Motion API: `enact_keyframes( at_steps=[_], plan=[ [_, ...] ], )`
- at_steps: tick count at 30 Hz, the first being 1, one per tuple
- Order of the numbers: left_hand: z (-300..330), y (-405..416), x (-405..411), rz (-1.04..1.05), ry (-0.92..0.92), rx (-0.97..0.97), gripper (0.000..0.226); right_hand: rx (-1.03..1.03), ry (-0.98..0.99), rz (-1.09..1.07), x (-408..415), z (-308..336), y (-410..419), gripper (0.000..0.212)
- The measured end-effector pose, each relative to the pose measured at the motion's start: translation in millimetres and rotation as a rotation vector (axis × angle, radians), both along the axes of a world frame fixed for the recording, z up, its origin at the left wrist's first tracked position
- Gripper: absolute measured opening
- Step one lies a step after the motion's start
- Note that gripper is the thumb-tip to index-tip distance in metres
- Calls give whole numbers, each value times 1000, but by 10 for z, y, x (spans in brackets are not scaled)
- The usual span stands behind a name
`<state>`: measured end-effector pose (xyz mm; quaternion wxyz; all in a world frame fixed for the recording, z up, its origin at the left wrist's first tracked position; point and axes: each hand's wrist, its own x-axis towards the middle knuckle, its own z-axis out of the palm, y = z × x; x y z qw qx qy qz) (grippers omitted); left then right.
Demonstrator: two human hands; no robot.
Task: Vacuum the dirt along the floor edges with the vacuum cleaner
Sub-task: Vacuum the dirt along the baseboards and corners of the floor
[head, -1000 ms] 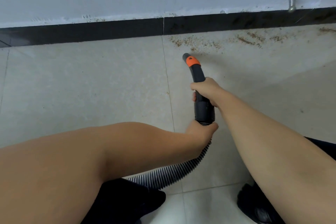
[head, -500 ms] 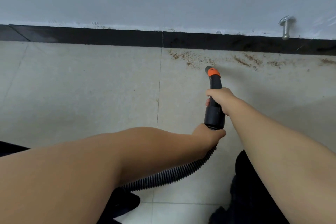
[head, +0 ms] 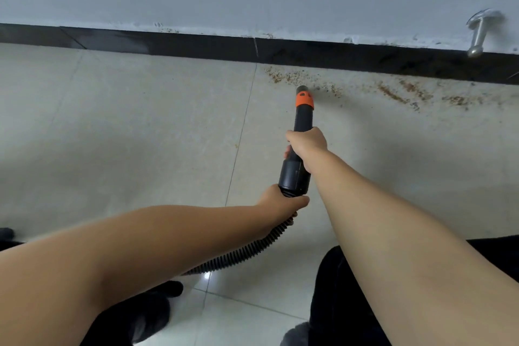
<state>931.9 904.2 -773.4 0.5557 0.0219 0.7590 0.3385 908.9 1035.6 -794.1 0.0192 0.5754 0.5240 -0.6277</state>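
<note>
A black vacuum nozzle (head: 302, 118) with an orange collar points at the wall, its tip right at a strip of brown dirt (head: 393, 93) scattered on the pale tiles along the black skirting (head: 168, 43). My right hand (head: 307, 144) grips the nozzle's middle. My left hand (head: 280, 202) holds its rear end where the ribbed black hose (head: 247, 253) joins. The hose runs back under my left forearm. The dirt stretches from the tile joint rightward past the tip.
A metal door stop (head: 478, 34) sticks out of the grey wall at the upper right. My dark trouser legs and shoes (head: 334, 289) fill the bottom of the view. Pale floor tiles (head: 126, 135) spread to the left.
The nozzle has moved forward toward the skirting; its tip now reaches the dirt strip. Both hands keep the same hold.
</note>
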Motion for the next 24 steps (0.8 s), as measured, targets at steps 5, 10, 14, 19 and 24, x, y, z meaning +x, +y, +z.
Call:
enact_keyframes(
  at_steps=[5,10,14,19,24],
  plan=[
    [-17,275,284,-77,-73,38,32,29,-49,-83,373,13,315,25],
    [-103,457,302,-122,-92,105,27,37,-58,-203,506,24,527,23],
    [-160,416,196,-74,-132,121,19,45,-57,-98,322,42,472,20],
    [-207,202,111,64,-142,103,22,49,-67,101,-1,34,198,21],
    [-252,79,-57,134,-107,86,26,57,-30,158,-245,-6,52,24]
  ],
)
